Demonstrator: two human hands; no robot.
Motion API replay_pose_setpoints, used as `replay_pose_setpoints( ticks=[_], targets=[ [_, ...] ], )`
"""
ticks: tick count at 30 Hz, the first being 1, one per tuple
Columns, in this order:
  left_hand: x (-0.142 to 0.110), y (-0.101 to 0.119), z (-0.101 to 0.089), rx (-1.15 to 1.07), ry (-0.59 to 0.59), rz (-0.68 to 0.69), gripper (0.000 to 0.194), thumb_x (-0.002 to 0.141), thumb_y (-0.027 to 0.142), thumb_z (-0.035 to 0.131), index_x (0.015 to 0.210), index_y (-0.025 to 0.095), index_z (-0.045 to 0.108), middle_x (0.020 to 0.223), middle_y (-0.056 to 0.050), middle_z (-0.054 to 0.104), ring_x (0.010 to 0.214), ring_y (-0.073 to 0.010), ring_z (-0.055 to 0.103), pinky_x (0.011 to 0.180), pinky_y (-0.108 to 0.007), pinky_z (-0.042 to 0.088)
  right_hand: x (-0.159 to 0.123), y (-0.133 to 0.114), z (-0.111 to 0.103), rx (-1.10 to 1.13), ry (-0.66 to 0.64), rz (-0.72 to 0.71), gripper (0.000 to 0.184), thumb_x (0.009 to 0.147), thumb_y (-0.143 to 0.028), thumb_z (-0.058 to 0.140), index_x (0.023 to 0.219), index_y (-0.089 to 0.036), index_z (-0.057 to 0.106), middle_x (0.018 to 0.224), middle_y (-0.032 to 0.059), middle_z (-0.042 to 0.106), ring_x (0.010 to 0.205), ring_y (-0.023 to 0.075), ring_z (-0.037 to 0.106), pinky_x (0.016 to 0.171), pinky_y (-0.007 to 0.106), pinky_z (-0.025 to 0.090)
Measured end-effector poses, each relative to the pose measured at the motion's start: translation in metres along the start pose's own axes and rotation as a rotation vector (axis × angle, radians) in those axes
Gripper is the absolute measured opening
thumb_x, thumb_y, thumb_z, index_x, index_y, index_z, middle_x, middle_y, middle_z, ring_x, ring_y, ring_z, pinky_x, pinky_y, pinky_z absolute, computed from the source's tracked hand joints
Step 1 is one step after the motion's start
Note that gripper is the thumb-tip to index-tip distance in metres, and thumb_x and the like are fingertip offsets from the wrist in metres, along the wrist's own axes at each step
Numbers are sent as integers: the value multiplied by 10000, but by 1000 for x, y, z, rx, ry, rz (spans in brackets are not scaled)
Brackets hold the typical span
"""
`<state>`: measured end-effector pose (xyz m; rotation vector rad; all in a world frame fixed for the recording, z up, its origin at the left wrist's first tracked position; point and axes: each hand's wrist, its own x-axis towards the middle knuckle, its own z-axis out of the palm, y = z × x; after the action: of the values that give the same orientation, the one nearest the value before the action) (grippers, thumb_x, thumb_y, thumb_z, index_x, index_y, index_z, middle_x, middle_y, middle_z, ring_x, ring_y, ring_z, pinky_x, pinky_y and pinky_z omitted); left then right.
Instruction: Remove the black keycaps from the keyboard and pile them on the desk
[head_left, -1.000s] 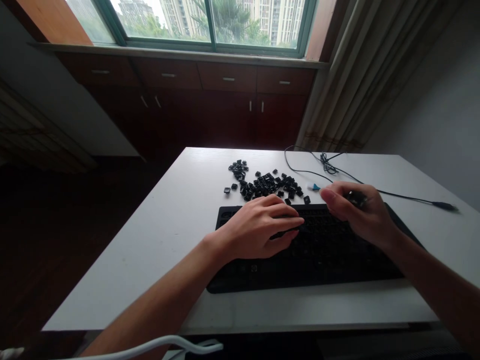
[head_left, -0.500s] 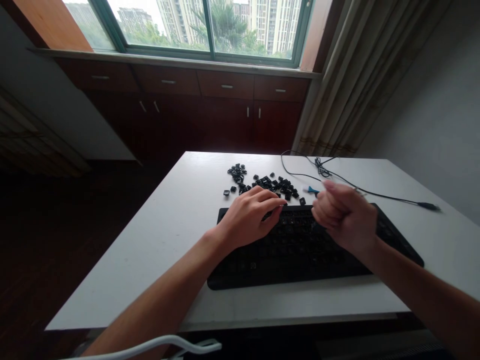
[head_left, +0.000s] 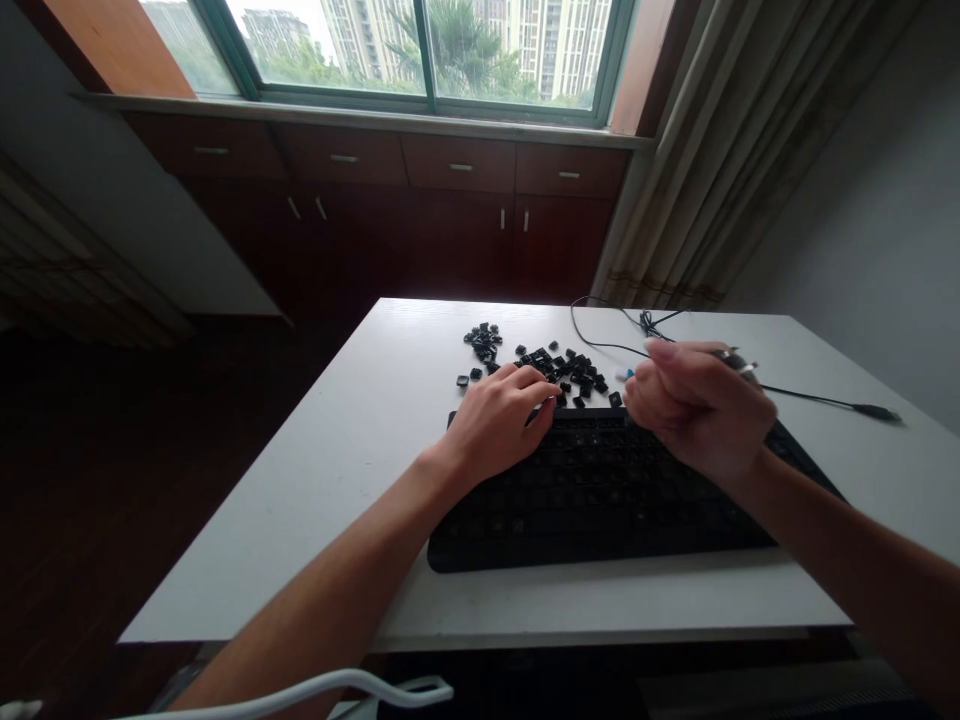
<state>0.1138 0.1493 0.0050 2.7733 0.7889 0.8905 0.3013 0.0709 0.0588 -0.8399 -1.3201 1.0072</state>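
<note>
Black, the keyboard point(head_left: 592, 500) is laid flat near the front of the white desk point(head_left: 300, 490), where it can presumably be reached by both hands without stretching. Loose key caps point(head_left: 581, 370) are scattered just beyond its rear edge, probably so that they are within easy reach of the fingers. The left hand point(head_left: 495, 420) is rested over the keyboard's rear left corner, beside the caps; its thumb and fingers are drawn into a narrow pinch, but whether anything is held there cannot be told. By the right hand point(head_left: 697, 410), raised over the right part of the keyboard, a shiny metal piece point(head_left: 739, 362) is enclosed in a fist, perhaps tucked out of the way; its far end is hidden. A small blue item point(head_left: 628, 375) is partly seen behind that hand. Farther back, a black cable point(head_left: 814, 397) is spread, likely to leave the keys unobstructed.
</note>
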Motion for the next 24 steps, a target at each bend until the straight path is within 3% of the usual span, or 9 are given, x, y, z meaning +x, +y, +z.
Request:
replay_pose_setpoints(
  ticks=[5,10,14,19,24],
  targets=[
    [0,-4,-6,16,6,-3,249,979,238,507,1120,210,710,1066,-62,712,938,-204,627,727,-333,546,3,-3,-15,-88,-63,0,528,966,-333,541,486,-208,359,442,-51,295,390,86,255,390,274,209],
    [6,-33,-37,76,78,-55,268,985,224,489,1155,189,694,1082,-83,714,950,-211,646,749,-349,560,2,6,-47,-796,-456,-74,260,904,-338,662,716,-190,560,585,-44,514,489,80,425,469,228,326],
    [4,-65,-55,196,-22,-111,286,982,261,482,1165,197,692,1104,-83,716,974,-244,655,798,-409,572,-6,12,-66,-1083,-603,-70,207,904,-417,656,897,-211,640,680,-21,653,534,106,545,536,233,393],
    [-17,-91,-56,154,-156,-117,318,1005,299,450,1229,223,662,1193,-71,694,1111,-237,628,925,-437,558,-17,21,-70,-1096,-656,-36,152,940,-374,613,992,-241,666,815,-8,732,630,130,658,648,256,466],
    [-31,-96,-59,95,-232,-126,387,988,413,493,1304,228,618,1235,-78,680,1170,-244,608,972,-438,541,-18,26,-69,-995,-686,-54,126,941,-243,594,1042,-251,668,929,8,758,781,149,719,685,250,496]
  ],
)
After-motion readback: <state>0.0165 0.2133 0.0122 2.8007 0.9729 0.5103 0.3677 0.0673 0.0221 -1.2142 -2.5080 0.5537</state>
